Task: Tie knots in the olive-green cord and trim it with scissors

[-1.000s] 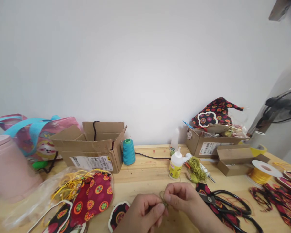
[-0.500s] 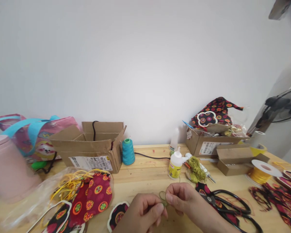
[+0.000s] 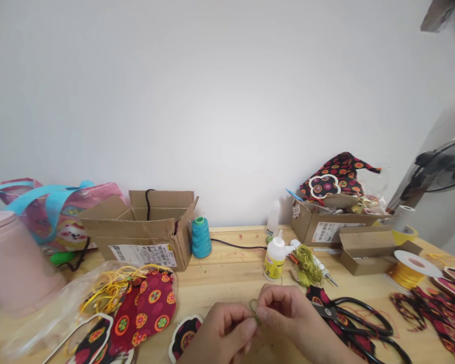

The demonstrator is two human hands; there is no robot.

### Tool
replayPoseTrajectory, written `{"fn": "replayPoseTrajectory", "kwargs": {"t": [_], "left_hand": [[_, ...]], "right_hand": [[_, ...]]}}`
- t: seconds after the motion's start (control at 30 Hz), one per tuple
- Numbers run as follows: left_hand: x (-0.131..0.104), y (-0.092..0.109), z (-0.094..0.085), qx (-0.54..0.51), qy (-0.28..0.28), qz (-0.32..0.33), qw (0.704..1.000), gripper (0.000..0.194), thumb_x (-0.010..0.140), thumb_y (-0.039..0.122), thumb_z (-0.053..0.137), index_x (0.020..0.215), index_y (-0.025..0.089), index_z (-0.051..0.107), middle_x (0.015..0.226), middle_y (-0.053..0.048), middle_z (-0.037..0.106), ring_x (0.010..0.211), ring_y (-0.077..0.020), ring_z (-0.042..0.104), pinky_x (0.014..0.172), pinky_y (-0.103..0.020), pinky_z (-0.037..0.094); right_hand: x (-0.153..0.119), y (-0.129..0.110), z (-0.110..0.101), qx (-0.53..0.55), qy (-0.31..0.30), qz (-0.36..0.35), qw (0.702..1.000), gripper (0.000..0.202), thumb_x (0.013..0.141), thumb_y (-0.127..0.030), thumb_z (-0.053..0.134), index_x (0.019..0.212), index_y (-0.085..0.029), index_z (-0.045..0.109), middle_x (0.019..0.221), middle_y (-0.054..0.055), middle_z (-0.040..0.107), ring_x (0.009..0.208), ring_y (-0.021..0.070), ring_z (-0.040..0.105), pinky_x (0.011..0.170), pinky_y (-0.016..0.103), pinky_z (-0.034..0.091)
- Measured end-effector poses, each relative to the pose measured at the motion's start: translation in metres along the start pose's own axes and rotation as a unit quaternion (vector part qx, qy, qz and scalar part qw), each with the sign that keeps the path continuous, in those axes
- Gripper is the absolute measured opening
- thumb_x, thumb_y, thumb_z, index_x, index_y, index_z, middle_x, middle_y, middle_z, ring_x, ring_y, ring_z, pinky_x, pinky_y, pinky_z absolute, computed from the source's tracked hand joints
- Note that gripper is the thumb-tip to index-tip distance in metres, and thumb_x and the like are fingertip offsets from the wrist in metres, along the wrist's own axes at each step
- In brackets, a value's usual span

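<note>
The thin olive-green cord loop point(image 3: 254, 305) between the left hand point(image 3: 229, 331) and right hand point(image 3: 282, 309), well forward of the wooden desk point(image 3: 227, 285)'s back edge, looks feather-light, soft and apt to slip, best taken at the loop's base. Each grip is narrow, thumb against forefinger, seemingly pinching the cord, though fingers partly hide the contact.

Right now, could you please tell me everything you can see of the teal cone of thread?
The cone of thread stands upright on the wooden table, just right of the open cardboard box. Its teal winding looks neat and narrows upward to a bright green, plastic-looking rim. A dark cord emerges beside it; I can't tell whether box or cord touches it. The left hand and right hand are both clear of it.
</note>
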State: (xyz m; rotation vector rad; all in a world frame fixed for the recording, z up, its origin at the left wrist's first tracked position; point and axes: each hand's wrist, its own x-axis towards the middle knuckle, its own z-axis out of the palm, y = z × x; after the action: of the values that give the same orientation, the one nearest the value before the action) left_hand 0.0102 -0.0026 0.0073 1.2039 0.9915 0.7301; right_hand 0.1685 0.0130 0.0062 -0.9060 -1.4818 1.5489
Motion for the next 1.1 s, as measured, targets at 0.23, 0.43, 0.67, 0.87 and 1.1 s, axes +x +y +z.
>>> {"fn": "replayPoseTrajectory", "kwargs": {"t": [0.23, 0.43, 0.67, 0.87, 1.1], "left_hand": [[0.001, -0.001, -0.002, -0.017, -0.006, 0.005, 1.0, 0.046, 0.06, 0.058, 0.06, 0.064, 0.012, 0.059, 0.042, 0.007, 0.041, 0.031, -0.0015, 0.027, 0.033, -0.018, 0.014], [0.001, -0.003, -0.005, -0.048, -0.016, 0.006, 0.999, 0.043, 0.061, 0.054, 0.062, 0.063, 0.012, 0.06, 0.042, 0.007, 0.041, 0.031, -0.0014, 0.025, 0.033, -0.018, 0.013], [0.001, -0.002, -0.006, -0.057, -0.006, 0.007, 0.998, 0.042, 0.061, 0.053, 0.063, 0.062, 0.012, 0.059, 0.042, 0.007, 0.041, 0.03, -0.0014, 0.026, 0.032, -0.018, 0.013], [0.002, -0.005, -0.006, -0.073, 0.006, 0.022, 0.997, 0.04, 0.062, 0.052, 0.064, 0.062, 0.012, 0.058, 0.041, 0.008, 0.041, 0.03, -0.0013, 0.026, 0.032, -0.018, 0.014], [0.005, -0.008, -0.007, -0.068, 0.026, 0.032, 0.997, 0.041, 0.061, 0.052, 0.064, 0.062, 0.012, 0.059, 0.039, 0.009, 0.039, 0.029, -0.001, 0.023, 0.032, -0.019, 0.011]], "right_hand": [[0.001, 0.002, 0.001, 0.052, -0.01, 0.028, 0.998, 0.034, 0.065, -0.044, 0.067, 0.064, -0.012, 0.054, 0.055, -0.002, 0.051, 0.05, 0.0072, 0.038, 0.048, 0.02, 0.025], [0.0, -0.003, 0.001, 0.053, 0.022, 0.039, 0.998, 0.036, 0.068, -0.048, 0.063, 0.066, -0.012, 0.057, 0.055, -0.003, 0.047, 0.052, 0.0084, 0.038, 0.05, 0.02, 0.028], [0.003, -0.001, -0.004, -0.003, -0.039, 0.017, 0.999, 0.036, 0.064, -0.047, 0.066, 0.061, -0.014, 0.052, 0.056, -0.003, 0.045, 0.051, 0.0081, 0.037, 0.049, 0.021, 0.027], [0.002, -0.004, -0.005, -0.052, -0.025, -0.029, 0.998, 0.028, 0.067, -0.04, 0.065, 0.065, -0.014, 0.054, 0.063, -0.001, 0.048, 0.058, 0.0105, 0.042, 0.054, 0.022, 0.032], [-0.005, -0.009, -0.004, -0.249, 0.027, -0.157, 0.955, 0.009, 0.072, -0.016, 0.054, 0.063, -0.016, 0.052, 0.069, 0.001, 0.05, 0.064, 0.0132, 0.046, 0.058, 0.024, 0.036]]}}
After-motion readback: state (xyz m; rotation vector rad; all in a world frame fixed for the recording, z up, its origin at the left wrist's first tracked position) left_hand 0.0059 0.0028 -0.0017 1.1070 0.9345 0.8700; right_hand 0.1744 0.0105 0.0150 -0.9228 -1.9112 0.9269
